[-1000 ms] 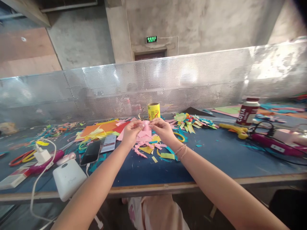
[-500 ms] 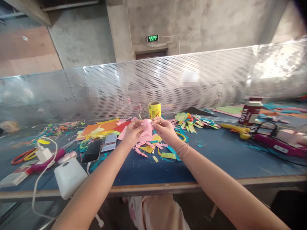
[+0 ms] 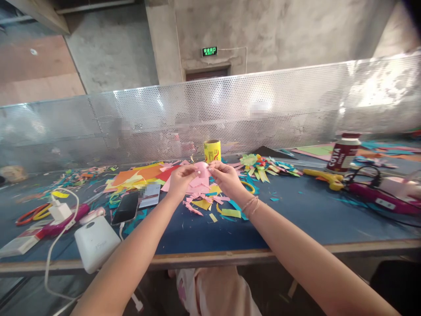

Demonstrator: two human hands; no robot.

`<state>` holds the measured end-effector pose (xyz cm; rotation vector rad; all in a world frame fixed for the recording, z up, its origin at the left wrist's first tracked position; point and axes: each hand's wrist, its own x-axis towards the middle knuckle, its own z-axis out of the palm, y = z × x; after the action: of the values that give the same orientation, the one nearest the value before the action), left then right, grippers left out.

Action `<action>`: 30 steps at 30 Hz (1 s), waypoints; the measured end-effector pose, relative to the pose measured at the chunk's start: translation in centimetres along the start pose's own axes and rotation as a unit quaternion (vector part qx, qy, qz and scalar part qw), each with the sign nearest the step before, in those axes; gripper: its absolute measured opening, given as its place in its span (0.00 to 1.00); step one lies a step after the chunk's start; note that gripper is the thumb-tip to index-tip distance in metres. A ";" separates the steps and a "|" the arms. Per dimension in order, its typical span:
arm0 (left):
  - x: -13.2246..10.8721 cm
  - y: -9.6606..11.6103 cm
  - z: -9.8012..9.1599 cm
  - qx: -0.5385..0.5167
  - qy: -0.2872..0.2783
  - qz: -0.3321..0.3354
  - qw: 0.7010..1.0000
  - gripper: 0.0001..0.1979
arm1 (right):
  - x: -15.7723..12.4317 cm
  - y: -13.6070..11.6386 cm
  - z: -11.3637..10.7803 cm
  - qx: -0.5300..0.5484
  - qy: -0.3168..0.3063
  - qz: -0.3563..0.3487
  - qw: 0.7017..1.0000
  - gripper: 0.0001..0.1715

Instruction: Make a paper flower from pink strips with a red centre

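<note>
Between my hands is a small piece of pink paper [image 3: 203,170], curved at its top, held above the table. My left hand [image 3: 183,179] pinches its left side with thumb and fingertips. At its right edge, my right hand [image 3: 226,177] has thumb and index finger closed on it. Pink paper scraps [image 3: 194,206] and a yellow-green strip [image 3: 230,213] lie on the blue table below. Just behind the hands stands a yellow cardboard tube [image 3: 212,151]. To the right of it sits a pile of colourful cut-paper pieces [image 3: 263,166].
On the left are a white power bank [image 3: 96,243], a phone [image 3: 125,208] and orange-handled scissors [image 3: 31,214]. Yellow-handled scissors [image 3: 333,181], a Costa bottle [image 3: 344,153] and a purple tool [image 3: 378,197] with cables lie right. A perforated metal screen [image 3: 138,118] stands behind.
My left hand has shifted very slightly to the left, its fingers a little farther from the right hand. The pink paper between them has changed its curve a little. My right hand stays nearly still.
</note>
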<state>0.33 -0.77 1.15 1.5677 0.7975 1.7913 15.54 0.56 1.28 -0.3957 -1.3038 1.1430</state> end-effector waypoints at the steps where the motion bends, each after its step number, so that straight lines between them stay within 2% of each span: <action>1: 0.0 0.1 0.0 0.025 0.006 0.010 1.000 0.10 | 0.0 0.0 0.0 0.002 -0.002 0.004 1.000 0.13; 3: -0.1 0.4 0.0 0.053 0.017 0.021 0.998 0.10 | -0.1 -0.1 0.1 0.011 -0.007 0.013 1.000 0.13; 6: -0.3 0.6 0.2 0.037 0.024 0.024 0.999 0.10 | -0.2 -0.1 0.1 0.035 -0.008 0.022 0.999 0.13; 13: -0.1 0.4 0.3 -0.009 -0.001 0.034 0.999 0.08 | -0.3 -0.1 0.1 0.023 -0.018 0.032 0.999 0.14; 20: -0.2 1.0 -0.1 0.057 -0.001 0.060 0.997 0.06 | -0.3 0.0 0.2 -0.009 -0.024 0.023 0.999 0.14; 24: -0.2 1.7 -0.2 0.083 -0.007 0.065 0.994 0.07 | -0.3 -0.1 0.2 0.016 -0.027 0.029 0.999 0.13; 30: -0.4 2.4 -0.3 0.154 -0.016 0.109 0.982 0.03 | -0.4 -0.2 0.3 0.025 -0.031 0.037 0.999 0.13</action>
<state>-0.07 -2.63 2.74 1.9440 0.9536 1.8556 15.38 0.10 1.29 -0.3779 -1.3211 1.2560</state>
